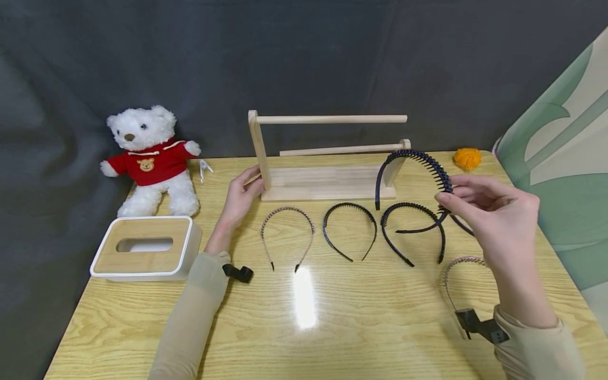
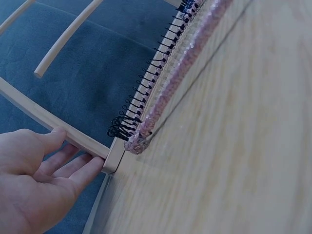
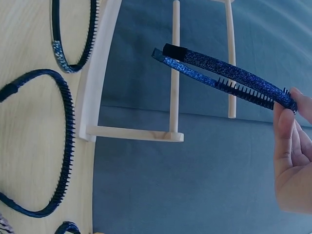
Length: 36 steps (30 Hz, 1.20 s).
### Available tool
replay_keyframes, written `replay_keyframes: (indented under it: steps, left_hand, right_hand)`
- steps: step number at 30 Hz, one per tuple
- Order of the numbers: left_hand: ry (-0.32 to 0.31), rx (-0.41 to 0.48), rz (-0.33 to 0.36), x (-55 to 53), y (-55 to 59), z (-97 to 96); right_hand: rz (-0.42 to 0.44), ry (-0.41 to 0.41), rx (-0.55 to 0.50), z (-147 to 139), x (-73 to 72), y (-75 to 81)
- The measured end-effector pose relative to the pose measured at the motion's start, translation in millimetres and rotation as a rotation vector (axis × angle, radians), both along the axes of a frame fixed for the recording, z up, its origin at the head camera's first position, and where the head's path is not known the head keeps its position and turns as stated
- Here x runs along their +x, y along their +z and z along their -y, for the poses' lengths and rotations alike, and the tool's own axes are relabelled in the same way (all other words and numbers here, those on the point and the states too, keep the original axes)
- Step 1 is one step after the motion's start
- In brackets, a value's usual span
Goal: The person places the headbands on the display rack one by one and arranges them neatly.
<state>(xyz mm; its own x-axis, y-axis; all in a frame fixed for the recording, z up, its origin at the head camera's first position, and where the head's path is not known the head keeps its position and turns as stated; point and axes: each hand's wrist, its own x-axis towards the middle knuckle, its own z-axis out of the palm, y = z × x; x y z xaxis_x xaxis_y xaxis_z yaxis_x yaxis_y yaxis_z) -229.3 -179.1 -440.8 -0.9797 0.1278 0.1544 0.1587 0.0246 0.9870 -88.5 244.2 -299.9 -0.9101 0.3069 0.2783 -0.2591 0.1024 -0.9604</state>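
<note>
My left hand (image 1: 239, 198) holds the left upright of a wooden rack (image 1: 328, 182) near its base, thumb on one side and fingers on the other. The rack has two long rods, one higher than the other. Raised by its right end, a dark blue toothed headband (image 1: 420, 155) is pinched between the thumb and fingers of my right hand (image 1: 508, 219). Its loose ends point toward the rods in the right wrist view, apart from them. On the table in front lie a pink headband (image 1: 287, 208), a black headband (image 1: 350, 205) and a dark headband (image 1: 442, 237).
Another dark headband (image 1: 418, 230) overlaps its neighbour, partly behind my right hand. Beside my right wrist lies a second pink headband (image 1: 446, 277). At left are a white teddy bear (image 1: 159, 171), a tissue box (image 1: 142, 261) and a white clip (image 1: 203, 170). An orange pompom (image 1: 467, 158) sits back right.
</note>
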Motion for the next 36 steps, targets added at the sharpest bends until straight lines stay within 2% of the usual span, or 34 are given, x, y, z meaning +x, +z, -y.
replay_keyframes:
  steps: [8, 14, 19, 26, 36]
  left_hand:
    - [0.004, 0.012, 0.001, -0.7, -1.0, 0.0]
    - [0.003, 0.008, 0.002, -1.5, -2.2, -0.1]
    - [0.008, 0.013, 0.004, -1.7, -2.3, -0.2]
    - [0.012, -0.001, 0.0, -1.5, -1.2, -0.1]
    - [0.015, 0.001, 0.002, -3.0, -3.1, 0.4]
  right_hand:
    - [-0.009, -0.041, 0.005, -0.6, -11.7, 6.8]
    - [-0.072, -0.039, -0.053, -0.4, -20.0, 8.0]
    - [-0.085, -0.053, -0.102, -1.1, -25.8, 10.6]
    - [-0.108, -0.097, -0.094, -1.7, -31.7, 17.6]
    - [-0.159, -0.104, -0.101, 1.7, -44.2, 25.3]
